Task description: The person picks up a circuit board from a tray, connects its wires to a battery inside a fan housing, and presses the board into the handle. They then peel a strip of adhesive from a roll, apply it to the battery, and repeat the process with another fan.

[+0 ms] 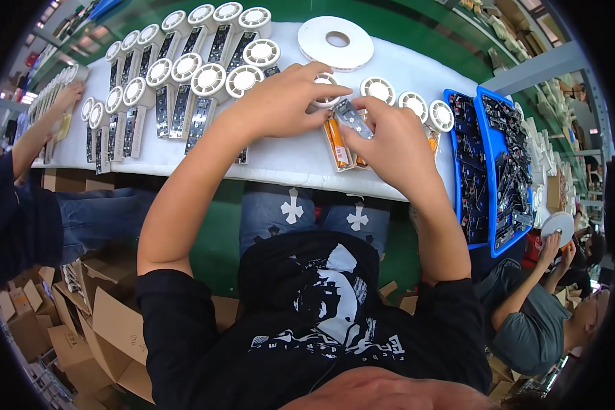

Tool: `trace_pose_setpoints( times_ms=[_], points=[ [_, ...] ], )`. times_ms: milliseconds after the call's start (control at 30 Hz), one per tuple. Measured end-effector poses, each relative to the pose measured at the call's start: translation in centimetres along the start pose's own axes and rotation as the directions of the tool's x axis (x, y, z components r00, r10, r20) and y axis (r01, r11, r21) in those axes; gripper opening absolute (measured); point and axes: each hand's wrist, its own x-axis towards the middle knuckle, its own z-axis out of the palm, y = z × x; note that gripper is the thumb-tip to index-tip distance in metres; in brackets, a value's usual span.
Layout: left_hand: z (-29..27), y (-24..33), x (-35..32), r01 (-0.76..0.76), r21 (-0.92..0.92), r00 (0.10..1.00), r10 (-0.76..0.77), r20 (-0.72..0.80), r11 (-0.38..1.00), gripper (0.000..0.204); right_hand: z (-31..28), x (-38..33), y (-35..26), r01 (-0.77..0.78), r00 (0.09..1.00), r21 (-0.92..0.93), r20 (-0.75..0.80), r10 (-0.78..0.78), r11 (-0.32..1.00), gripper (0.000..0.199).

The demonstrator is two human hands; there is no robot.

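Observation:
My right hand [398, 137] pinches a small dark circuit board [352, 117] between thumb and fingers. The board is tilted above an open white handheld fan body [339, 147] with an orange battery cell in its handle. Over the round slotted head [326, 82] of this fan, my left hand [290, 101] spreads its fingers, the thumb beside the top of the handle. Whether these fingers press on the head is hard to see. More fan bodies, with round white heads [377, 89] [413, 105], lie just right of it, partly behind my right hand.
Rows of fans fitted with boards [208, 80] fill the table's left half. A white tape roll [336, 42] lies at the back. Blue trays [490, 171] of circuit boards stand at the right. Co-workers are at both sides; cardboard boxes [116, 342] sit low on the left.

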Motion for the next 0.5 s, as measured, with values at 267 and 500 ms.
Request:
trace_pose_setpoints(
  times_ms=[267,500],
  points=[
    [0.8,-0.8,0.0,-0.046,-0.035,0.997,0.044,-0.068,0.998,0.05,0.8,-0.5,-1.0,-0.053,0.999,-0.247,-0.016,0.051,0.968,0.038],
    [0.2,-0.3,1.5,0.038,-0.098,0.999,-0.036,0.026,0.994,0.05,0.8,-2.0,-2.9,-0.074,0.968,-0.341,0.202,0.15,0.937,0.036]
  ],
)
